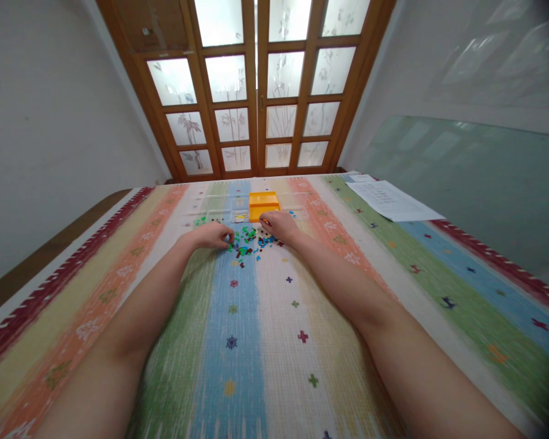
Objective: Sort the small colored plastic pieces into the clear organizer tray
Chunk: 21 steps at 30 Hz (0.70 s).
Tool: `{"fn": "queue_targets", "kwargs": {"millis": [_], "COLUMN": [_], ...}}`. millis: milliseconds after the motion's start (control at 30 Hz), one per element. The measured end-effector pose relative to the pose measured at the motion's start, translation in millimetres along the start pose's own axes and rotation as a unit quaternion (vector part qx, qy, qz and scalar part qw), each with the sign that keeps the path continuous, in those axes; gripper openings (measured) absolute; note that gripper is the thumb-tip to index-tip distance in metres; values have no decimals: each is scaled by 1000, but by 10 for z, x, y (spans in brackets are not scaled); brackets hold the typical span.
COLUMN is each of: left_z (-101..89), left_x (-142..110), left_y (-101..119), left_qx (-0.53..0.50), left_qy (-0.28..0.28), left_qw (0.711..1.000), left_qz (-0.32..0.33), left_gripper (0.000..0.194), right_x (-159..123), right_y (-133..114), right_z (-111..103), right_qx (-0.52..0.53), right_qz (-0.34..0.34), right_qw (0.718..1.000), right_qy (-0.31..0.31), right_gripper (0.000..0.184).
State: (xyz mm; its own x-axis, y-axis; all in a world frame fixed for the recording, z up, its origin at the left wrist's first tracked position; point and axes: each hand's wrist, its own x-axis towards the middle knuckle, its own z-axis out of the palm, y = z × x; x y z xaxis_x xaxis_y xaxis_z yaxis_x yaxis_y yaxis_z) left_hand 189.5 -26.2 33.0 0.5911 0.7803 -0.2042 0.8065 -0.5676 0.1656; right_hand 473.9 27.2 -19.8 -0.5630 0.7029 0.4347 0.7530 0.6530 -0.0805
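This looks like a room in a home. At twelve o'clock stand wooden doors (262, 85) with frosted panes (285, 74) bearing bamboo-like designs, flanked by pale, plain walls (50, 73) at ten and two, while towards six spreads a household tablecloth (274, 317) in soft coloured stripes, dotted with stars and crosses.

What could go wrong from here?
The left hand is right beside the loose small pieces; a careless sweep could scatter them.
The right hand overlaps the orange tray in view and might nudge it.
Stray pieces could be overlooked against the patterned tablecloth.
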Motion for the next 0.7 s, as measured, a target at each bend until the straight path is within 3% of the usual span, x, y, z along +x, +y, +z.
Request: {"fn": "queue_targets", "kwargs": {"millis": [233, 500, 600, 700], "left_z": [-15, -13, -36, -32], "left_x": [-10, -10, -36, -92], "left_y": [-3, -62, -146, -274], "left_qx": [-32, -55, -71, -80], "left_qy": [-18, -1, 45, 170], "left_qw": [999, 998, 996, 980], "left_qz": [14, 1, -15, -60], "left_gripper": [28, 26, 27, 31], "right_x": [-2, -5, -5, -8], "right_y": [-5, 5, 0, -10], "right_z": [-5, -17, -24, -31], "right_qx": [-2, 0, 0, 2], "right_qz": [5, -3, 0, 1], "right_qw": [1000, 1000, 1000, 1000], "right_qy": [-1, -1, -8, -12], "right_gripper": [30, 30, 31, 31]}}
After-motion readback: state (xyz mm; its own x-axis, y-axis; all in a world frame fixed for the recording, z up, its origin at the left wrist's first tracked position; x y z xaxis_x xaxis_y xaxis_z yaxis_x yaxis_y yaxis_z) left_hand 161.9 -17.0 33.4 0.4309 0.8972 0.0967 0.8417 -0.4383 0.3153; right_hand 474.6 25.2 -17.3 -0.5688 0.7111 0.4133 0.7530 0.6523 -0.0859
